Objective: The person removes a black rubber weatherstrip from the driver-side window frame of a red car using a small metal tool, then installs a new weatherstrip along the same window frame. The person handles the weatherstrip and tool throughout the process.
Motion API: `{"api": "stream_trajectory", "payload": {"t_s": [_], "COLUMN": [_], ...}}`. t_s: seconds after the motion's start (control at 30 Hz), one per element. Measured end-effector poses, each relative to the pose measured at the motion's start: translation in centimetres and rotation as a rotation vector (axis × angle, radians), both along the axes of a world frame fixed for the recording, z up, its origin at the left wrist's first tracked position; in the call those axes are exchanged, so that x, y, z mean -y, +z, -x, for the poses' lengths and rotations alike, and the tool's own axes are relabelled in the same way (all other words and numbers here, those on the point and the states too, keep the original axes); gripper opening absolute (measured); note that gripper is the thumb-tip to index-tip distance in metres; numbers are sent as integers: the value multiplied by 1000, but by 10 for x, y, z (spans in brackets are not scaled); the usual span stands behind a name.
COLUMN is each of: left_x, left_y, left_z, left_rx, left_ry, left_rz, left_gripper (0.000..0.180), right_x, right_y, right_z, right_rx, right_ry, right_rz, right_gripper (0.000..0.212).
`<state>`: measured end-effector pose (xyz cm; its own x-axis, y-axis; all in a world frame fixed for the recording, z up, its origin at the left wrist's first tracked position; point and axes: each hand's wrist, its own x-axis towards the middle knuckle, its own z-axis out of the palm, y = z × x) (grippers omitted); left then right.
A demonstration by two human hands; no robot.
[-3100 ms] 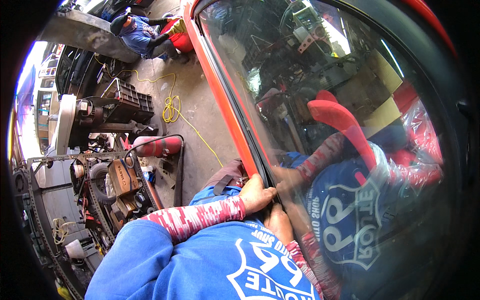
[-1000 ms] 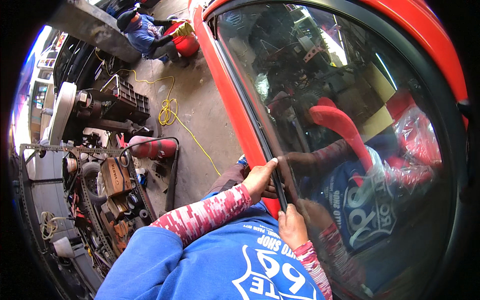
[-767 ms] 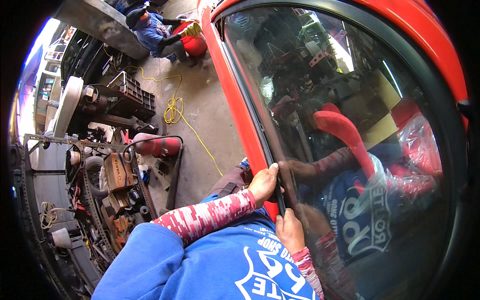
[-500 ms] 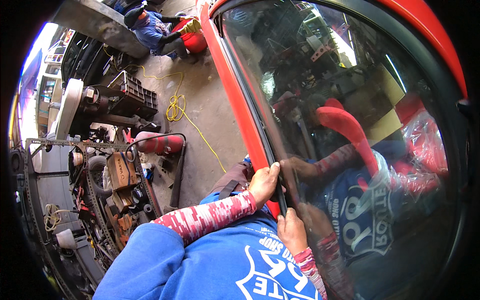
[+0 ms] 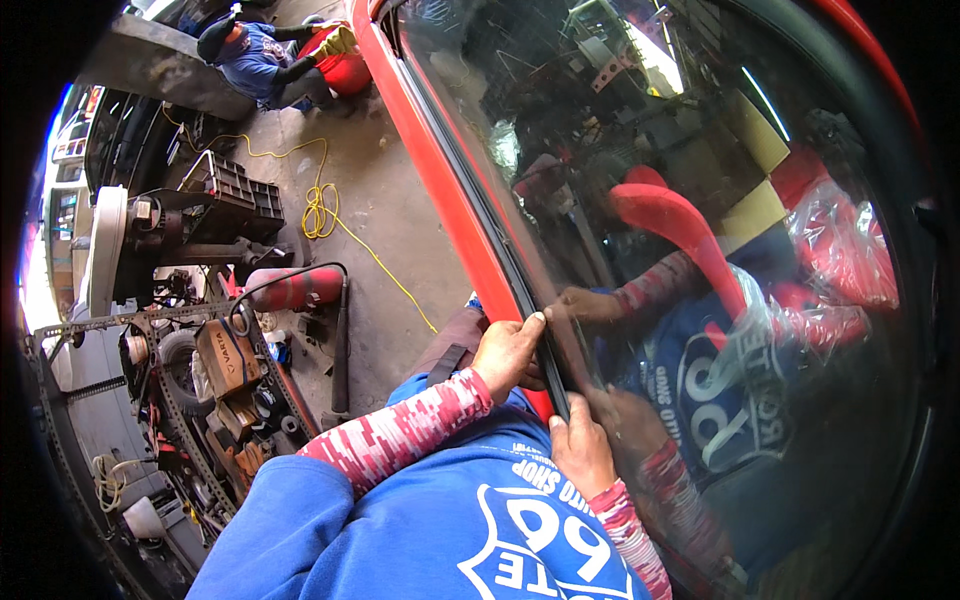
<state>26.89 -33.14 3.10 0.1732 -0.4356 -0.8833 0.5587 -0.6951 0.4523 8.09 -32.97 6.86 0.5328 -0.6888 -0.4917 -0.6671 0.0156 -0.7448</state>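
A black rubber weatherstrip [image 5: 487,205] runs along the edge of a red vehicle's window, between the red painted frame [image 5: 437,190] and the dark glass [image 5: 600,250]. My left hand [image 5: 508,355] is closed on this strip, thumb on top and the other fingers curled partly out of sight beneath. Nearer to my body, my right hand [image 5: 583,448] pinches the strip's lower stretch, its thumb along the edge and its fingertips partly hidden. The glass mirrors both hands and my blue shirt.
Behind the glass are red seats [image 5: 690,235], partly in clear plastic. To the left stand a metal rack [image 5: 170,400] of tools and boxes, a red cylinder [image 5: 295,288] and a black crate [image 5: 235,197]. A yellow cord [image 5: 380,265] lies across the floor. A co-worker [image 5: 262,62] crouches by a red rounded part [image 5: 342,68].
The view has turned slightly, so the vehicle and background sit further left. Both hands keep their hold on the strip, with little visible shift along it.
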Motion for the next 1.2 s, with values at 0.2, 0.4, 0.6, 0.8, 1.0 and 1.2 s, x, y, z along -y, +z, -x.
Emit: {"api": "stream_trajectory", "payload": {"t_s": [0.2, 0.4, 0.6, 0.8, 1.0, 1.2], "left_x": [-1, 9, 13, 15, 19, 21], "left_y": [-1, 8, -13, -31, -29, -25], "left_z": [-13, -50, -67, -67, -68, -69], "left_rx": [80, 342, -65, 33, 66, 83], "left_ry": [-174, -385, -170, -209, -224, -258], "left_rz": [22, -19, 104, 92, 120, 73], "left_gripper": [51, 33, 30, 25, 24, 23], "right_x": [15, 18, 19, 17, 29, 31], "right_y": [-9, -6, -13, -17, -21, -17], "right_z": [-40, -68, -94, -102, -111, -115], "right_rx": [-62, -47, -129, -185, -291, -295], "right_ry": [21, -99, -121, -168, -58, -46], "right_rz": [-16, -36, 176, 186, 133, 102], "right_gripper": [46, 42, 25, 23, 29, 26]}}
